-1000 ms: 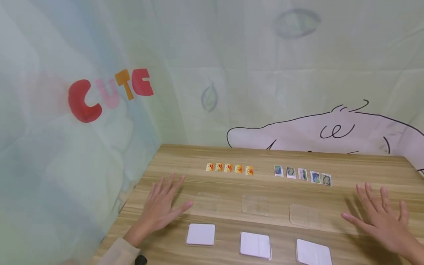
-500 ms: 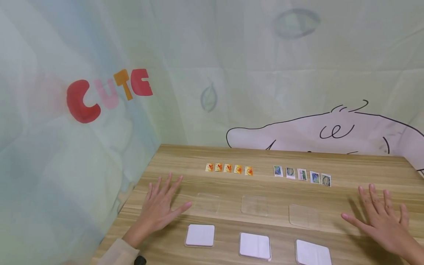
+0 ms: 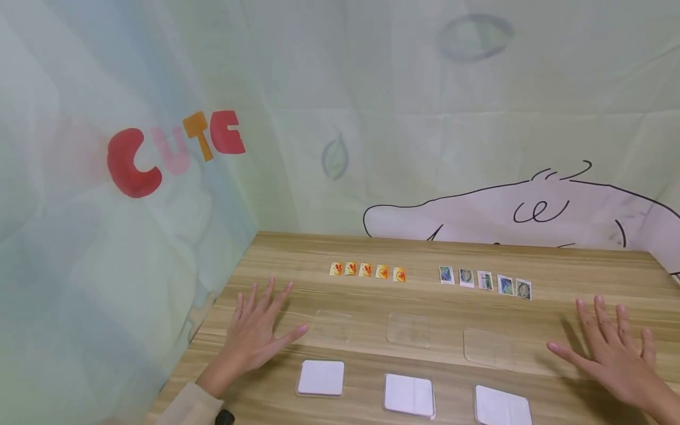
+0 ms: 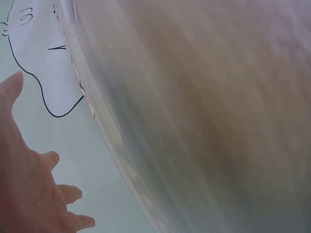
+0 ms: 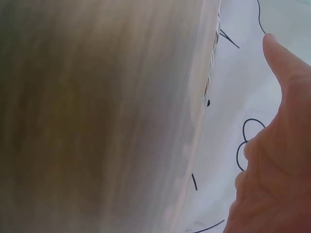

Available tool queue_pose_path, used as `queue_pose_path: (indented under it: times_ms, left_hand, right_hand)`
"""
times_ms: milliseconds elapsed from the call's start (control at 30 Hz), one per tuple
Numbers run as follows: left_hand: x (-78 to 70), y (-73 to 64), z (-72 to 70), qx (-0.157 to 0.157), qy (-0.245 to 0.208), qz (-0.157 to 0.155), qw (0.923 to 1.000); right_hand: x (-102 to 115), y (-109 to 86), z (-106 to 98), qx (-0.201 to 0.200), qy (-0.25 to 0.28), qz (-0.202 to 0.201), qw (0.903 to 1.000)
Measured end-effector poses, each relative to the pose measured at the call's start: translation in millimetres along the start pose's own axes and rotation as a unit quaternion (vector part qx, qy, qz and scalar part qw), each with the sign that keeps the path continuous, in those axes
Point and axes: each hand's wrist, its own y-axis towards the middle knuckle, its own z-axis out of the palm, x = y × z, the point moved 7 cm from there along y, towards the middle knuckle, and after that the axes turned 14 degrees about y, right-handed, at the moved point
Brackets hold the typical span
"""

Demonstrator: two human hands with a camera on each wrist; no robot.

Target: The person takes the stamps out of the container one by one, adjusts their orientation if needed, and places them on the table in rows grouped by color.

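My left hand (image 3: 255,333) is spread palm down at the left of the table, its thumb pointing toward a clear plastic square (image 3: 332,326). At the right, my right hand (image 3: 616,351) has its fingers fanned out too, holding nothing. Between the hands lie two more clear pieces, one in the middle (image 3: 408,330) and one on the right (image 3: 487,347). Nearer the front are three white rectangular pads: left (image 3: 321,377), middle (image 3: 409,395) and right (image 3: 502,405). In the wrist views, the left palm (image 4: 29,179) and right palm (image 5: 277,170) show nothing held.
Toward the back of the wooden table (image 3: 297,251) runs a row of small orange-yellow stamps (image 3: 365,270). Right of it lies a row of blue, green and grey stamps (image 3: 466,278). A printed curtain (image 3: 297,118) hangs behind and along the left side.
The right hand's fingers have shifted very slightly to the right, and the left hand's fingertips slightly left. The things on the table lie as before.
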Motion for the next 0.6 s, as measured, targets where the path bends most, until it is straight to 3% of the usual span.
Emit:
queue_pose_path:
  times_ms: [600]
  left_hand:
    - [2.3, 0.3, 4.3, 0.009, 0.009, 0.001, 0.9999]
  right_hand:
    - [-3.0, 1.4, 1.1, 0.01, -0.007, 0.005, 0.9999]
